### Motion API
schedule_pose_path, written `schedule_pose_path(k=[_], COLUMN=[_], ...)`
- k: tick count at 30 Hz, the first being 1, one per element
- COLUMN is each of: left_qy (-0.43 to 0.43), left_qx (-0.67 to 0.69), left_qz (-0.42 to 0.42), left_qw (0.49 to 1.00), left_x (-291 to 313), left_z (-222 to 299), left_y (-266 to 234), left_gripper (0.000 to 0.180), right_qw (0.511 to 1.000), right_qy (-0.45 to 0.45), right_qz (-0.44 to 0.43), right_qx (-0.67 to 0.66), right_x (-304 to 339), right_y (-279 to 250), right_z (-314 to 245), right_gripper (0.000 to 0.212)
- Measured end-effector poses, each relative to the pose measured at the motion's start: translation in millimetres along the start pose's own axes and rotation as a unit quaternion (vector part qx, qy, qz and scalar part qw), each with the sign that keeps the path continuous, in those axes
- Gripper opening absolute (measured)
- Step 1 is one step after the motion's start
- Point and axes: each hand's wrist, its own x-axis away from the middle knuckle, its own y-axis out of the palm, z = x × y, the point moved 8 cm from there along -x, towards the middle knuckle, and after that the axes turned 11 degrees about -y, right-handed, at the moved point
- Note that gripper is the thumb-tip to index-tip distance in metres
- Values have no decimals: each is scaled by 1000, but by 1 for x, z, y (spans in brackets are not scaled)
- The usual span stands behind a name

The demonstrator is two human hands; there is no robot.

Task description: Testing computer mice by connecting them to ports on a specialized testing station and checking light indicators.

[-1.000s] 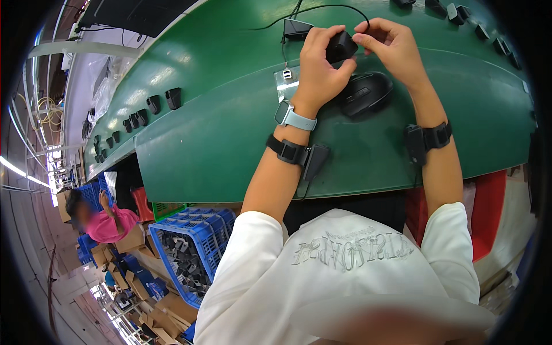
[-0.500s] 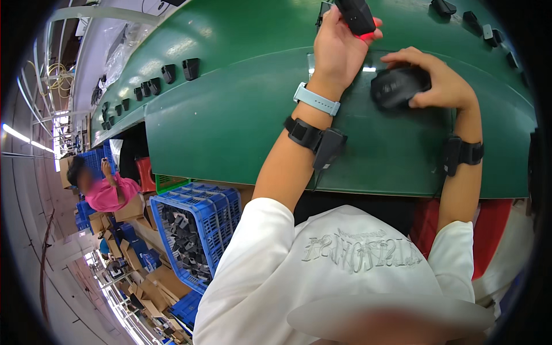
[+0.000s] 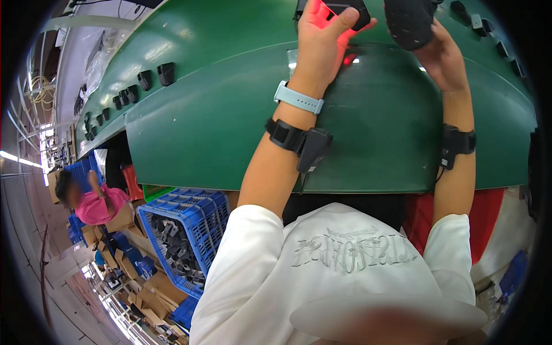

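Observation:
At the far side of the green table, my left hand [image 3: 322, 43] is closed around a small black boxy device [image 3: 361, 16]. Red light falls on its palm and fingers, and a red spot shows on the table below. To the right, my right hand [image 3: 441, 57] grips a rounded black casing [image 3: 409, 26] from its right side; the casing is raised and cut off by the upper picture edge. A pale blue watch band circles my left wrist, and black strapped modules sit on both forearms.
Several small black units [image 3: 166, 74] stand in a row along the table's left side, more [image 3: 476, 24] at the far right. A blue crate [image 3: 214, 215] full of dark parts stands left of me. Beyond it sits a person in pink [image 3: 102, 205] near cardboard boxes.
My right hand has lifted the rounded casing off the table and away from me, tilting it up. My left hand has shifted slightly left and farther away, its device turned.

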Motion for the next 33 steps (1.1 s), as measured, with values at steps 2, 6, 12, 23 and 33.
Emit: schedule_pose_path(k=[2, 6, 12, 23, 33], left_qy=[-147, -30, -13, 46, -39], left_qx=[-193, -267, -302, -379, -247], left_qz=[134, 136, 152, 130, 90], left_qw=[961, 954, 941, 915, 964], left_x=[10, 9, 12, 10, 15], left_z=[21, -8, -1, -9, -16], left_y=[54, -11, 7, 0, -19], left_gripper=[53, 73, 71, 57, 56], right_qw=[998, 984, 974, 941, 906], right_qy=[-29, -99, -113, -156, -215], right_qz=[-42, -116, -161, -138, -131], right_qx=[24, 87, 115, 267, 341], right_x=[-2, -6, -8, -7, -5], right_y=[-8, 18, 13, -5, 10], right_z=[5, 8, 7, -4, -4], right_gripper=[62, 67, 72, 74, 71])
